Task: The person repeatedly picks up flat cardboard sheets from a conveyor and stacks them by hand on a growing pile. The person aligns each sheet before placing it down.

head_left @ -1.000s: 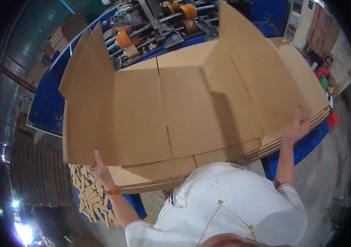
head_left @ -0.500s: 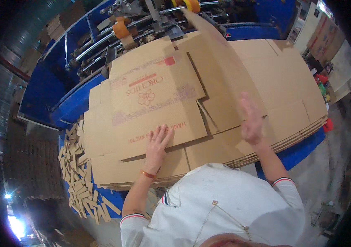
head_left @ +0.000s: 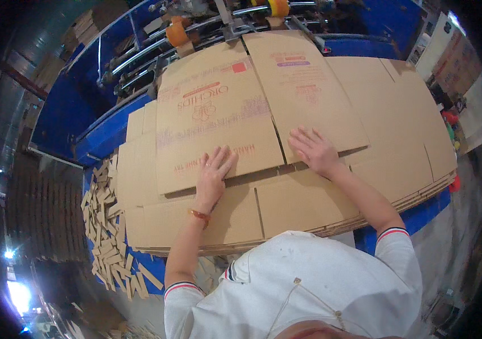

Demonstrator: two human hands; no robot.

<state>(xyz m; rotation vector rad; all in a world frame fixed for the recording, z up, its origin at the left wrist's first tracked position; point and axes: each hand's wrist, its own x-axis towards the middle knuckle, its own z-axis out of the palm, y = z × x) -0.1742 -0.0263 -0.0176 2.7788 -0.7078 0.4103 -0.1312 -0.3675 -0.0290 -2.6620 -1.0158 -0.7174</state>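
Observation:
A flat cardboard box blank lies across the stack, its printed left panel [head_left: 207, 127] and printed right panel [head_left: 309, 90] side by side with a dark slit between them. Red and purple printing marks both panels. My left hand [head_left: 211, 178] rests open near the bottom edge of the left panel, fingers spread. On the lower part of the right panel my right hand [head_left: 315, 152] lies open, fingers extended. Under the blank is a stack of plain brown cardboard sheets [head_left: 393, 124]. The blank's far edge reaches the machine's yellow-orange rollers [head_left: 177, 33].
A blue machine frame [head_left: 63, 121] with metal shafts [head_left: 139, 59] stands along the far side. Narrow cardboard offcuts [head_left: 105, 226] heap at the left of the stack. Beyond them stand dark piles [head_left: 43, 209]. Red and green items [head_left: 450, 121] sit at the far right.
The right panel, raised and blurred before, now lies flat. My right hand has come down onto it from the right. The blank has shifted slightly away from me, with my left hand still on it.

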